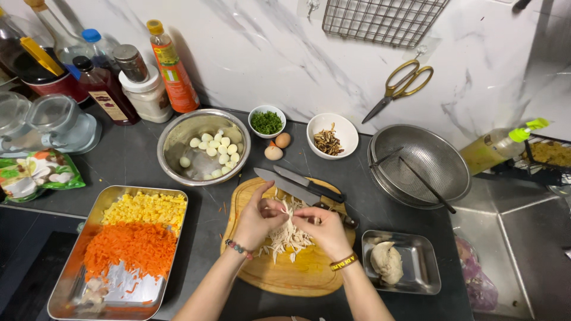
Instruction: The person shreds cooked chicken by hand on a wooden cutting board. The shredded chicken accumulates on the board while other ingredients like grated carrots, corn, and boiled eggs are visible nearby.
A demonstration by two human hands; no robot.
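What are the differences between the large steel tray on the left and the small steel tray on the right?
The large tray is filled with grated carrot and yellow corn; the small tray holds one pale piece of cooked chicken. The large tray lies beside the left hand, the small tray beside the right hand. Both are shiny, rectangular and on the dark counter.

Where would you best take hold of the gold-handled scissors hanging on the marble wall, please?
Grip the gold-handled scissors by the two loop handles at the upper right, probably coming in from the front and slightly right. The loops hang uppermost and stand open for the fingers, while the dark blades slant down to the left, tips pointing at the counter, so that end is best avoided.
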